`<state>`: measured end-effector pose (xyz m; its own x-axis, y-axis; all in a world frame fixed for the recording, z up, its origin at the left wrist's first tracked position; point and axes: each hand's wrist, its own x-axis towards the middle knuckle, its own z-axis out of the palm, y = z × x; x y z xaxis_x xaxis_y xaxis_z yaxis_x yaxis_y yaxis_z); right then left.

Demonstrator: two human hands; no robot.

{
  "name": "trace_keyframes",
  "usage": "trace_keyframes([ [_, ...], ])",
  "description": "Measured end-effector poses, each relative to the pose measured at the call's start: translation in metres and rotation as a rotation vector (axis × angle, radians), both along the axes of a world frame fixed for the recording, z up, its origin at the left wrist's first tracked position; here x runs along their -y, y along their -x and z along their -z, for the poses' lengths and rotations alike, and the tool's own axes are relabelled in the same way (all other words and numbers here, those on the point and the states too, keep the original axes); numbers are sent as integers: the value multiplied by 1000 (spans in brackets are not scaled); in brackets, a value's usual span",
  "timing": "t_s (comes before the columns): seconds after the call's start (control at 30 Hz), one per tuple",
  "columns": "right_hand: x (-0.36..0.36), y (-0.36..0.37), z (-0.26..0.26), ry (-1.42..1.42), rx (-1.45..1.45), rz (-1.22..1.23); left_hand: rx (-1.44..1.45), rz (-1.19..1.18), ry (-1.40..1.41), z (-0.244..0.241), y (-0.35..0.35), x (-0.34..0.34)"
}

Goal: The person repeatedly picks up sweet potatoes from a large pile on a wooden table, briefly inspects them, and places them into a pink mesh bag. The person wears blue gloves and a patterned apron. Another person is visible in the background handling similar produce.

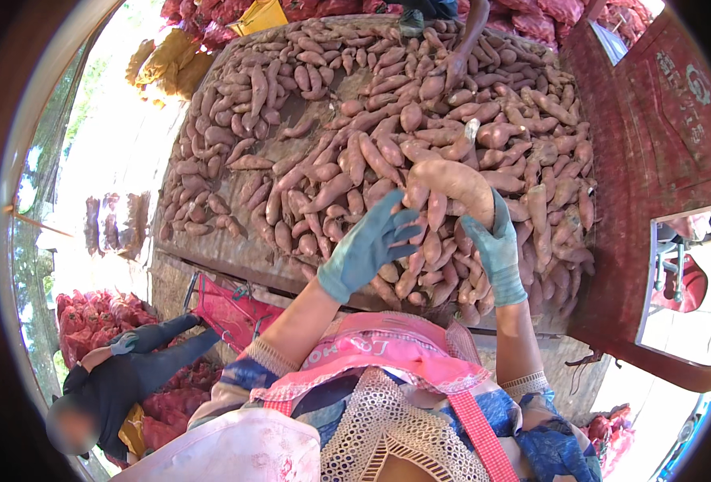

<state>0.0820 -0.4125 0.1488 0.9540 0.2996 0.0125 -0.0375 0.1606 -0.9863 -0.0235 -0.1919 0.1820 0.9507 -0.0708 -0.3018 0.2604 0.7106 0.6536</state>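
Note:
My right hand (495, 250), in a teal work glove, grips one end of a large curved sweet potato (451, 181). It is held above a broad heap of sweet potatoes (331, 193) spread on a truck bed (211, 256). My left hand (373, 244), gloved alike, is held with its fingers apart over the near side of the heap, just left of the large sweet potato. Nothing shows in its grasp.
Across the heap a co-worker's hand (453, 67) touches the sweet potatoes. A red metal truck panel (626, 187) rises at the right. At the left, a person (126, 367) stands by red mesh sacks (99, 313). A pink mesh sack (235, 310) hangs at the bed's near edge.

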Motion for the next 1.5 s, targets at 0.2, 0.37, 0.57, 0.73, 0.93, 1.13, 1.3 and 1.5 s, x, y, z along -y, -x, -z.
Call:
trace_keyframes([
  [0.2, -17, 29, -18, 1, 51, -42, 116, -65, 133, -5, -27, -4],
  [0.37, -15, 34, -24, 93, 104, -147, 79, -177, 207, -5, -14, -12],
  [0.57, -26, 36, -25, -102, -14, -293, 137, -300, 406, -11, -11, -14],
  [0.73, -40, 47, -31, -115, -129, -313, 192, -381, 478, -18, -7, -24],
  [0.93, -73, 55, -27, -30, -102, -327, 73, -266, 355, -1, 13, -26],
  [1.13, -95, 92, 7, 121, -30, -630, -24, -525, 518, 66, 114, -83],
  [1.3, -78, 108, 29, 196, -218, -668, -72, -1091, -69, 119, 285, -202],
  [1.5, -117, 85, 41, 397, -248, -716, -800, -1431, -416, 132, 382, -252],
])
